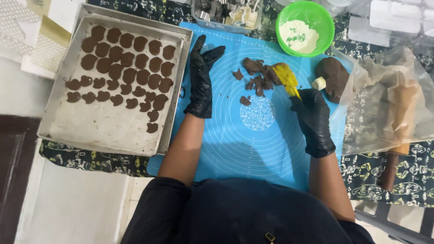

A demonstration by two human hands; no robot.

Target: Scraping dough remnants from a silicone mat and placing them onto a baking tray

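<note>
Your right hand (pixel 313 118), in a black glove, is clenched on the handle of a yellow scraper (pixel 286 77), its blade lying against the dough scraps (pixel 259 77). Those scraps are dark brown, ragged and torn, heaped loosely on the upper middle of the blue silicone mat (pixel 235 149), with a few small crumbs apart toward your left hand. The stretch of mat nearest you, with its printed rings, is bare and gives you the most room to move.

Your left hand (pixel 200 81), also gloved, lies released and flat on the mat's left side, fingers pointing away from you, just beside the rim of the metal baking tray (pixel 58 90). In the tray the cut dough shapes (pixel 124 70) sit in close rows across the far half; the near half is bare lining.

Right of the scraps a smooth brown dough lump (pixel 333 77) rests at the mat's right edge, touching the crumpled plastic bag (pixel 384 104). Farthest off, the green bowl (pixel 305 28) of pale flour stands at the mat's far edge on the bench.
</note>
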